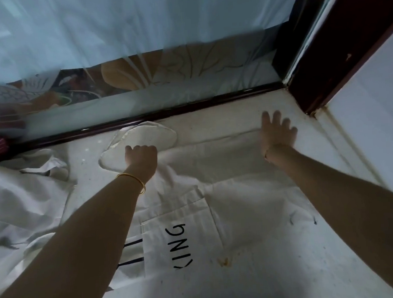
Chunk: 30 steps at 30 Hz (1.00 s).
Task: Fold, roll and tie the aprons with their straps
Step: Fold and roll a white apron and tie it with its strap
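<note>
Two hands are working at the top edge of a white apron [217, 194] spread flat.

The left hand [141, 156], a gold bangle [134, 178] on its wrist, is clenching its curled fingers on the neck strap [166, 130], whose loop is lying just beyond and around the knuckles. The right hand [278, 131] is pressing down flat, fingers spread and grasping nothing, on the apron's far right corner. The apron's body is stretching back from both hands under the forearms, its black lettering [181, 245] lying behind the left wrist. A rumpled heap of white cloth [20, 203] is sitting well out to the left hand's left.
</note>
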{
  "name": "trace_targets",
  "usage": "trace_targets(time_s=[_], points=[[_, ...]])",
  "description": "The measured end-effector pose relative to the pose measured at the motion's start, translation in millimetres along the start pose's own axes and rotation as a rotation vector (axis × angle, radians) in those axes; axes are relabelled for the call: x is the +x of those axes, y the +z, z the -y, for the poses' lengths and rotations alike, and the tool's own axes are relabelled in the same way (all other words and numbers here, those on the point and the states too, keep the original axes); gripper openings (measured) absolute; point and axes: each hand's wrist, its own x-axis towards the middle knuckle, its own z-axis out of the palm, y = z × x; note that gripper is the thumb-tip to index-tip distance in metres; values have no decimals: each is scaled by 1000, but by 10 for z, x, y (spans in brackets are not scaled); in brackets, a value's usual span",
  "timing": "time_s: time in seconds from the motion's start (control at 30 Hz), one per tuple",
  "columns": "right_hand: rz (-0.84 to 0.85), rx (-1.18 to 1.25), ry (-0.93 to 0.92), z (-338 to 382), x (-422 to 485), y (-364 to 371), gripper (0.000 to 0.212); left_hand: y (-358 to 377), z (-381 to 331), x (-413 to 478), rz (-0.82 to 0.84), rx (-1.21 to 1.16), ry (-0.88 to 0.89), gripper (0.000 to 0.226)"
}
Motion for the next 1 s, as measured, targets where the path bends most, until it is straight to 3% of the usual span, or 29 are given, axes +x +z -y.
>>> trace_targets(time_s=[0.07, 0.13, 0.23, 0.33, 0.43, 0.63, 0.83, 0.93, 1.0], points=[[14, 142, 127, -142, -47, 238, 58, 50, -91, 51, 1, 16, 12, 32], [36, 266, 248, -264, -122, 390, 42, 43, -171, 35, -99, 33, 1, 37], [81, 372, 386, -454, -211, 508, 46, 3, -396, 27, -224, -21, 127, 35], [115, 488, 472, -608, -339, 613, 52, 20, -666, -21, -77, -208, 248, 34], [133, 568, 518, -746, -555, 704, 61, 51, -882, -91, 104, -283, 234, 37], [83, 836, 625, -943, -1041, 825, 51, 48, -1141, -191, 126, -235, 187, 42], [-49, 968, 472, -930, -1235, 947, 24, 122, -1292, -226, 153, -278, 147, 47], [-54, 798, 394, -1084, -1212, 887, 21, 150, -1297, -255, 185, -291, 159, 55], [51, 627, 359, -1194, -1180, 853, 23, 175, -1301, -289, 194, -310, 159, 58]])
